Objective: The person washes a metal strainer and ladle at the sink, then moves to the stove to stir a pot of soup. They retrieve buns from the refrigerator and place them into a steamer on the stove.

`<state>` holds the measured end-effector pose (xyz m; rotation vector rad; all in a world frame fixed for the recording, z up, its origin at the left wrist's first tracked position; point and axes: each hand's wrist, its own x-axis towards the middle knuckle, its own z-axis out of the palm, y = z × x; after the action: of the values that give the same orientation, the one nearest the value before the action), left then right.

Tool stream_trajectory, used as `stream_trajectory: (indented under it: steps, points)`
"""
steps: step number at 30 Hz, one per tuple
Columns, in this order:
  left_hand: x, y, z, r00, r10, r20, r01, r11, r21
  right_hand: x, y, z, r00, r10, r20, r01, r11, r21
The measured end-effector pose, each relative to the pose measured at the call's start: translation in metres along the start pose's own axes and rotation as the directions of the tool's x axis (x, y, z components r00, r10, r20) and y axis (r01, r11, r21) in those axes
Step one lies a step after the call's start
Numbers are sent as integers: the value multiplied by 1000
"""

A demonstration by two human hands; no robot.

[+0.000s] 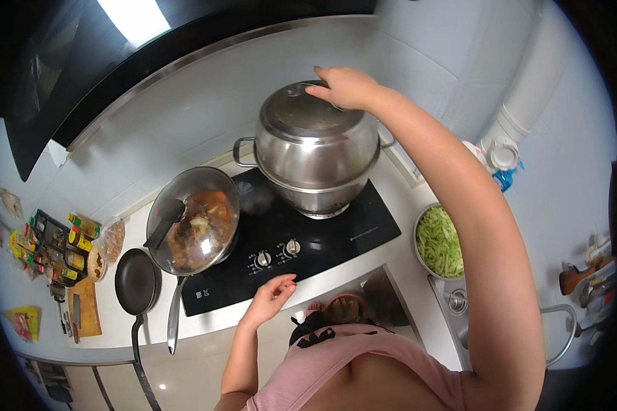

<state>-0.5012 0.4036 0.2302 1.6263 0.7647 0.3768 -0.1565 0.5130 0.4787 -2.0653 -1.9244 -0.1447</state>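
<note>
My right hand reaches over the top of a large steel steamer pot on the right of the black gas cooktop; what lies under the palm is hidden, so its grip cannot be told. Fingers loosely curled, my left hand is in front of the cooktop's two knobs, near the counter edge, with nothing visible in it. On the left burner a wok or pan with a steel handle holds reddish-brown food under a domed glass lid with a black knob.
Left of the cooktop is a small black frying pan, then a wooden cutting board with a knife and a rack of seasoning bottles. At right, a bowl of shredded green vegetable stands beside the sink. A range hood hangs above.
</note>
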Motion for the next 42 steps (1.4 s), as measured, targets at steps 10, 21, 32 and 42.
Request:
stream_trajectory:
  steps: [10,21,32,42]
  points:
    - [16,-16,-16,978,-33,205,50,996,-77,38,-1,19,989,142,-33,-143,990,-9]
    - [59,-12,4,922,15,387,21,996,-88,-59,8,-131,901,341,-268,-341,939,47]
    - [96,-6,74,601,-44,798,44,999,22,-349,20,-140,598,655,-461,-719,693,51]
    - [87,45,223,327,-134,935,-21,989,149,-625,6,-41,383,854,-353,-917,398,-32]
